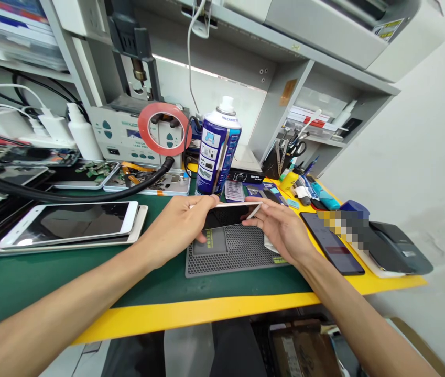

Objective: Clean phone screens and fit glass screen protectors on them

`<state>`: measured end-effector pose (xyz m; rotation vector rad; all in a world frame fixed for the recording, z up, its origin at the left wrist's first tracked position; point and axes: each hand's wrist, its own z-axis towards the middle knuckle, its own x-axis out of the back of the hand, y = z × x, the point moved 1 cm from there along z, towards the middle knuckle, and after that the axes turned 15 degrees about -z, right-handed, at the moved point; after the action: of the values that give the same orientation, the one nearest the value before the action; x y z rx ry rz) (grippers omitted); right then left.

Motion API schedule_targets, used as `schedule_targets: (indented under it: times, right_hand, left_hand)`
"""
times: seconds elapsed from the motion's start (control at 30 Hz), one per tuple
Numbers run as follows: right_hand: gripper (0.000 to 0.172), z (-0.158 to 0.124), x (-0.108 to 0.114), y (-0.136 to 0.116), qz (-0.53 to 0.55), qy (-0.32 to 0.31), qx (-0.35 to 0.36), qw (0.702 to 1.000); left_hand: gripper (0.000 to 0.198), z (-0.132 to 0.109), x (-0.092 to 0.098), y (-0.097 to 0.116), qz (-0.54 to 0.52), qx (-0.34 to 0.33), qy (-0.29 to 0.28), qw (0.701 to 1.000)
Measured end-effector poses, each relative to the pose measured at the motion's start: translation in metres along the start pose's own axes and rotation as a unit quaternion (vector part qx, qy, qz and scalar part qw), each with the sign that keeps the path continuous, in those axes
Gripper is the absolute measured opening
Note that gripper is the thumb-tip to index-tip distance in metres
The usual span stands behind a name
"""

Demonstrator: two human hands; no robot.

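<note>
A white-edged smartphone point(228, 214) with a dark glossy screen is held up sideways between both hands, tilted above a grey honeycomb mat point(238, 256). My left hand point(181, 228) grips its left end, thumb along the top edge and fingers underneath. At the other end, my right hand point(279, 225) pinches the corner between thumb and fingers. Something white point(270, 245) lies on the mat, partly hidden by my right hand. Just behind the phone stands a blue and white spray can point(218, 149).
White phones point(80, 222) lie stacked at left, near opened phones with circuit boards point(151, 180). A soldering station point(120, 133) with a red tape roll point(143, 128) stands behind. To the right are a dark phone point(334, 243), a tool holder point(281, 159) and a black device point(399, 248).
</note>
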<state>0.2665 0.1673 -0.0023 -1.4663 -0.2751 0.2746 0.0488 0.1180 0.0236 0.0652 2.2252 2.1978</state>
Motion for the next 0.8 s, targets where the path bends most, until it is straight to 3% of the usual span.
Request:
schedule_targets:
  times: [0.8]
  right_hand:
    - [0.027,0.0013,0.0018,-0.0016,0.072,-0.033,-0.011,0.997]
  left_hand:
    - [0.043,-0.0068,-0.0005,0.0055,0.071,-0.047,-0.003,0.996]
